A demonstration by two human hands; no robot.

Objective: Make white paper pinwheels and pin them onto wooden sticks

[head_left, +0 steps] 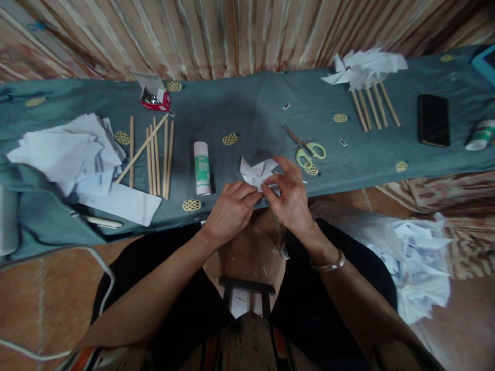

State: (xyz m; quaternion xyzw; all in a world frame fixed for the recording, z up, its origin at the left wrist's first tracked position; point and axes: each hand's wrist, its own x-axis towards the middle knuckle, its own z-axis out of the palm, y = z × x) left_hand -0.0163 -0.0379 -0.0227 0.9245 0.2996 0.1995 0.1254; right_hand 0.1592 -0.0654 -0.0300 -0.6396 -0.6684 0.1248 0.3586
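Observation:
A white paper pinwheel (255, 174) lies at the table's front edge, between my two hands. My left hand (234, 208) has its fingers closed on the pinwheel's lower left side. On the right side, my right hand (288, 196) pinches the paper near its middle with thumb and fingertips. My fingers hide part of the pinwheel's lower edge. A glue stick (202, 169) with a green label stands left of my left hand. Scissors (304, 148) with light green handles lie just beyond my right hand.
At left lie a pile of white paper (65, 149), several wooden sticks (155, 154) and an open red box (157, 98) of small metal pieces. Finished pinwheels (373, 67) on sticks, a phone (433, 120) and another glue stick (481, 135) lie right. A plastic bag (410, 257) of scraps stands below.

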